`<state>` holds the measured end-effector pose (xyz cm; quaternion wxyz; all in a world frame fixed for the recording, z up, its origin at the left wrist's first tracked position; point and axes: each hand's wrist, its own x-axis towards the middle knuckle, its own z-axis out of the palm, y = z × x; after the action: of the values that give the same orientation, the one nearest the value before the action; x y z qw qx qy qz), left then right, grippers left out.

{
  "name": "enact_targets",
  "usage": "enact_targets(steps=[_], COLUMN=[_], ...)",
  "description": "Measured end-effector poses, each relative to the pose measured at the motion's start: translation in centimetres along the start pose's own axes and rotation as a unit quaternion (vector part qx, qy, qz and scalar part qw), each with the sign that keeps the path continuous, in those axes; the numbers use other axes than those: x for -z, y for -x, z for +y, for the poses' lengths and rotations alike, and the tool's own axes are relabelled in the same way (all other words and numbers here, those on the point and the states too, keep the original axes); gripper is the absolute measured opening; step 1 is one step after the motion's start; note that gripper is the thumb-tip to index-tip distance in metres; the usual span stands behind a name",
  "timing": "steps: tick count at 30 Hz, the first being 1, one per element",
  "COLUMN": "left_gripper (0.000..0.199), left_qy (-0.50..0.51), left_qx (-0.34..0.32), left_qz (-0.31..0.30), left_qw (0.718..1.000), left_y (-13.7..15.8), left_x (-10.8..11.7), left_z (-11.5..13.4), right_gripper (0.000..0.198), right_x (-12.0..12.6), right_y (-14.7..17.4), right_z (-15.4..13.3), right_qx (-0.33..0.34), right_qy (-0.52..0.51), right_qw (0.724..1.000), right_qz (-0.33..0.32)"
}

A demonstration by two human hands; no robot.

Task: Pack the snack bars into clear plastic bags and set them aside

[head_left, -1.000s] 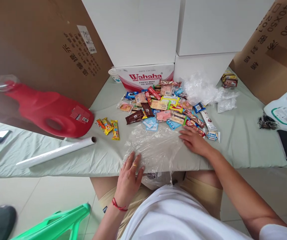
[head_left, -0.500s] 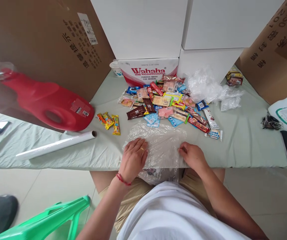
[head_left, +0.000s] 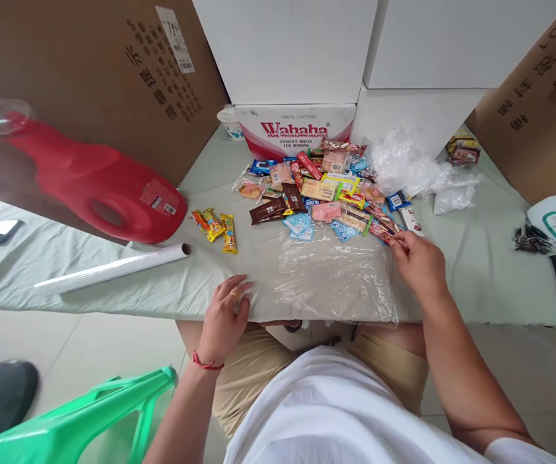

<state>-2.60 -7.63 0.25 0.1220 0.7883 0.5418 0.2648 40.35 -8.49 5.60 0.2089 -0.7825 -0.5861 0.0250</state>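
Observation:
A clear plastic sheet or bag [head_left: 333, 280] lies flat and crinkled at the table's front edge. My right hand [head_left: 419, 261] is closed in a pinch by its upper right corner, right against the end of a red-wrapped snack bar [head_left: 381, 231]. Whether the fingers hold the film or the bar is hidden. My left hand [head_left: 227, 308] rests on the table's front edge, left of the plastic, fingers spread and nothing in them. Beyond the plastic is a heap of wrapped snacks, among them dark brown packets [head_left: 268, 211], a pink packet [head_left: 326, 211] and light-blue sachets [head_left: 298, 225].
At left are yellow snack packets [head_left: 228, 233], a white roll [head_left: 113, 269] and a red jug [head_left: 108, 187]. Crumpled clear plastic [head_left: 401, 161] sits behind the heap at right. A Wahaba-like printed box [head_left: 297, 132] stands at the back; a green stool [head_left: 79, 419] is below left.
The plastic has shifted right and up onto the table, no longer hanging over the edge. My left hand has come off it leftward; my right hand has moved right and forward to the snacks.

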Motion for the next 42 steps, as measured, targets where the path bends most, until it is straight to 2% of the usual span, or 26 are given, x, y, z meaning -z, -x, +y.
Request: enact_targets(steps=[2,4,5,8,10,13,15,19,21,22,23,24,27,29,31,35,38,40,42], left_gripper=[0.029,0.030,0.031,0.040,0.046,0.052,0.054,0.054,0.049,0.047,0.045,0.043,0.040,0.041,0.042,0.052,0.057,0.058,0.058], left_qy=[0.039,0.088,0.110,0.129,0.091,0.029,0.010,0.025,0.048,0.060,0.071,0.077,0.076,0.070,0.038,-0.073,-0.111,-0.127,-0.135], left_qx=[0.023,0.013,-0.011,-0.123,-0.161,-0.151,-0.146,-0.154,-0.148,-0.143,-0.138,-0.131,-0.096,-0.084,-0.082,-0.088,-0.104,-0.103,-0.102], left_qz=[0.025,0.016,-0.004,-0.094,-0.159,-0.205,-0.205,-0.189,-0.175,-0.163,-0.144,-0.116,-0.008,0.026,0.007,-0.110,-0.159,-0.164,-0.167], left_qw=[0.999,0.996,0.994,0.980,0.970,0.967,0.968,0.970,0.972,0.974,0.977,0.982,0.992,0.994,0.996,0.987,0.976,0.973,0.971], left_y=[-0.4,-1.9,-3.1,-7.4,-10.1,-12.3,-12.4,-11.6,-11.4,-11.3,-11.1,-10.9,-9.8,-9.1,-8.5,-7.9,-7.6,-7.4,-7.3], left_x=[0.5,0.6,0.4,-1.1,-2.7,-5.0,-6.0,-6.7,-6.6,-6.4,-6.1,-5.8,-4.4,-3.7,-3.5,-4.5,-5.4,-5.5,-5.5], left_z=[1.1,2.4,2.9,3.6,3.4,2.5,1.9,0.7,0.5,0.6,0.8,1.1,2.7,3.7,4.2,3.5,2.8,2.6,2.6], right_gripper=[0.026,0.027,0.027,0.027,0.030,0.022,0.019,0.019,0.018,0.020,0.022,0.024,0.025,0.025,0.026,0.031,0.033,0.040,0.050], right_x=[0.4,-0.2,-0.8,-3.7,-5.8,-7.7,-7.9,-6.1,-4.9,-4.3,-3.8,-3.4,-2.6,-2.4,-2.3,-2.2,-2.8,-3.6,-4.6], right_y=[2.1,4.8,6.1,8.1,7.9,7.0,7.3,10.0,11.1,11.3,11.2,10.8,8.6,6.6,4.0,-2.6,-7.4,-9.6,-10.7], right_z=[-3.0,-6.7,-8.7,-13.6,-15.6,-16.6,-16.3,-14.8,-13.9,-13.4,-12.9,-12.4,-10.2,-8.1,-5.7,-1.6,-0.9,-1.7,-3.0], right_qx=[0.094,0.186,0.210,0.228,0.225,0.254,0.313,0.468,0.501,0.494,0.469,0.427,0.267,0.189,0.134,0.039,0.068,0.107,0.118], right_qy=[-0.053,-0.089,-0.085,-0.046,-0.025,-0.003,-0.006,-0.045,-0.082,-0.109,-0.140,-0.169,-0.204,-0.197,-0.169,-0.055,0.025,0.066,0.091], right_qw=[0.994,0.976,0.969,0.961,0.956,0.940,0.922,0.854,0.823,0.821,0.832,0.854,0.934,0.960,0.975,0.997,0.995,0.985,0.977], right_qz=[0.002,-0.067,-0.095,-0.153,-0.185,-0.227,-0.229,-0.225,-0.253,-0.263,-0.262,-0.244,-0.117,-0.059,-0.046,-0.028,-0.071,-0.117,-0.153])
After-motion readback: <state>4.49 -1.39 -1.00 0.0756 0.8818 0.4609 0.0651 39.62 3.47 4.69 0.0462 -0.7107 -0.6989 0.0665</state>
